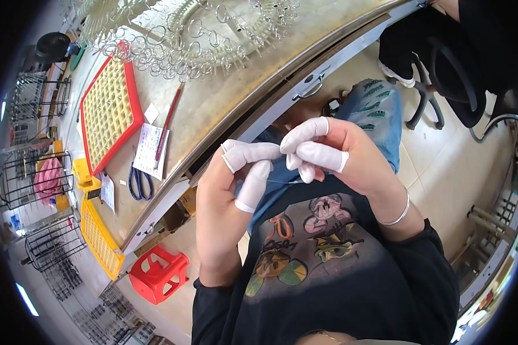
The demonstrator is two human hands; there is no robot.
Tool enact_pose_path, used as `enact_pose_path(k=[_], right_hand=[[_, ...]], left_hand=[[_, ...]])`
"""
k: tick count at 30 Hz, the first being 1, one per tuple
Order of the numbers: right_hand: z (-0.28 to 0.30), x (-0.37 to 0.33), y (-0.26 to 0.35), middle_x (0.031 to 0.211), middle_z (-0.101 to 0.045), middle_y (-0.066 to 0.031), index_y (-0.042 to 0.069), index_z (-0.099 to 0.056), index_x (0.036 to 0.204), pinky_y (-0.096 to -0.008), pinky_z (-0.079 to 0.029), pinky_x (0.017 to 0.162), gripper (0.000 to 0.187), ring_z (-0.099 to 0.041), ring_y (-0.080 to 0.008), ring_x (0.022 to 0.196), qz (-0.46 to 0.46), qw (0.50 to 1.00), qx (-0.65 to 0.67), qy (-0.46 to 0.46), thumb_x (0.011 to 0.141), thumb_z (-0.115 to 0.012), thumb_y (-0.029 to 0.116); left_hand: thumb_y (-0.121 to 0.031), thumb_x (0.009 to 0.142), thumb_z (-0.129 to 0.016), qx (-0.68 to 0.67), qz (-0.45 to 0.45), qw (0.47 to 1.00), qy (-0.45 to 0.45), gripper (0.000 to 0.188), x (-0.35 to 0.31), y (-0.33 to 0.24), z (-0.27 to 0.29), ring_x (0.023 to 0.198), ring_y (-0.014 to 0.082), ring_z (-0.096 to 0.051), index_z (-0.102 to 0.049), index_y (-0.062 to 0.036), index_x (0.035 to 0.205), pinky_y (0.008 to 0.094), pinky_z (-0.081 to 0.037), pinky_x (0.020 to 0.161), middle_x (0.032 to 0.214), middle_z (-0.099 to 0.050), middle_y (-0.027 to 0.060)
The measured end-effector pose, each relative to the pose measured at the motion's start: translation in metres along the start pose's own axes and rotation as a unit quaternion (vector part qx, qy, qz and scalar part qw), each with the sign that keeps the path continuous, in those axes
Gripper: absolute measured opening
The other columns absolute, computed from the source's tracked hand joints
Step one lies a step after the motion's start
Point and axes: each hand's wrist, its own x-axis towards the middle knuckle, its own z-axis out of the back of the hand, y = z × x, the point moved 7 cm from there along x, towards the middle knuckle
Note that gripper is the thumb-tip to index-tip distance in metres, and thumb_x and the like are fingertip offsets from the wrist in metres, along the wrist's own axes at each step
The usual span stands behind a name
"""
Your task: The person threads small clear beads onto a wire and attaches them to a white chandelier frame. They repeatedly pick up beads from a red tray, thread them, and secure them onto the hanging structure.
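Observation:
White finger cots cover the thumb and fingers of both hands, which meet in front of my black printed T-shirt (328,230). A thin, pale thread (285,182) runs between my left thumb and the fingers of my right hand. My right hand (351,152) is closed in a pinch on it. The left hand (221,201) curls its fingers, with the index tip touching the right fingertips and the thumb bent below. Anything smaller at the fingertips is hidden by the cots. A silver bangle (400,213) circles my right wrist.
On the worktable (213,103) are a rack hung with small clear rings (198,49), a red-framed grid tray (138,106), a red pen-like stick (170,121), papers (149,138) and dark-blue-handled scissors (140,184). A yellow tray (101,238) and red stool (158,275) stand left. Another person's shoe (397,76) shows upper right.

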Motion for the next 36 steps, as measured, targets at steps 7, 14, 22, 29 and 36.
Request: enact_pose_path(k=[7, 14, 22, 29, 36], right_hand=[[-0.009, -0.007, 0.008, 0.084, -0.059, -0.0031, 0.002, -0.047, 0.119, -0.0180, -0.041, 0.059, 0.033, -0.047, -0.0050, 0.063, 0.025, 0.999, -0.044, -0.006, 0.086, -0.051, 0.005], [-0.008, -0.011, 0.014, 0.082, -0.057, -0.0019, 0.004, -0.043, 0.122, -0.0195, -0.043, 0.063, 0.039, -0.050, -0.0059, 0.070, 0.039, 0.996, -0.070, -0.036, 0.085, -0.053, 0.005], [-0.006, -0.013, 0.009, 0.082, -0.057, -0.0042, 0.002, -0.049, 0.102, -0.0232, -0.047, 0.065, 0.019, -0.055, -0.0097, 0.070, 0.023, 0.993, -0.101, -0.064, 0.085, -0.056, 0.006], [-0.007, -0.012, 0.006, 0.080, -0.061, -0.0045, 0.002, -0.055, 0.088, -0.0184, -0.042, 0.056, 0.011, -0.055, -0.0069, 0.068, -0.008, 0.992, -0.111, -0.050, 0.082, -0.060, 0.010], [-0.008, -0.010, 0.000, 0.079, -0.062, -0.0062, 0.001, -0.056, 0.088, -0.0184, -0.042, 0.055, 0.011, -0.055, -0.0072, 0.068, -0.041, 0.995, -0.088, -0.023, 0.081, -0.061, 0.008]], left_hand=[[0.004, 0.076, -0.061, -0.052, -0.014, 0.998, -0.030, 0.015, -0.002, 0.002, -0.006, 0.069, 0.0069, -0.052, -0.063, -0.0006, 0.090, 0.0194, -0.040, 0.061, 0.084, -0.055, 0.0035], [0.003, 0.075, -0.062, -0.052, -0.034, 0.997, -0.037, 0.014, 0.001, -0.003, -0.009, 0.066, 0.0070, -0.052, -0.063, -0.0012, 0.089, 0.0195, -0.040, 0.058, 0.083, -0.055, 0.0036], [0.002, 0.072, -0.064, 0.083, -0.104, 0.990, -0.036, 0.014, 0.000, -0.012, -0.013, 0.068, 0.0153, -0.053, -0.060, -0.0039, 0.084, 0.0245, -0.042, 0.056, 0.079, -0.054, 0.0054], [0.002, 0.066, -0.067, 0.194, -0.231, 0.953, -0.035, 0.018, -0.006, -0.032, -0.009, 0.069, 0.0186, -0.057, -0.061, -0.0058, 0.081, 0.0276, -0.047, 0.058, 0.079, -0.055, 0.0063], [-0.005, 0.063, -0.069, 0.208, -0.279, 0.937, -0.041, 0.020, -0.011, -0.035, -0.006, 0.066, 0.0244, -0.054, -0.058, -0.0045, 0.080, 0.0326, -0.044, 0.056, 0.077, -0.054, 0.0074]])
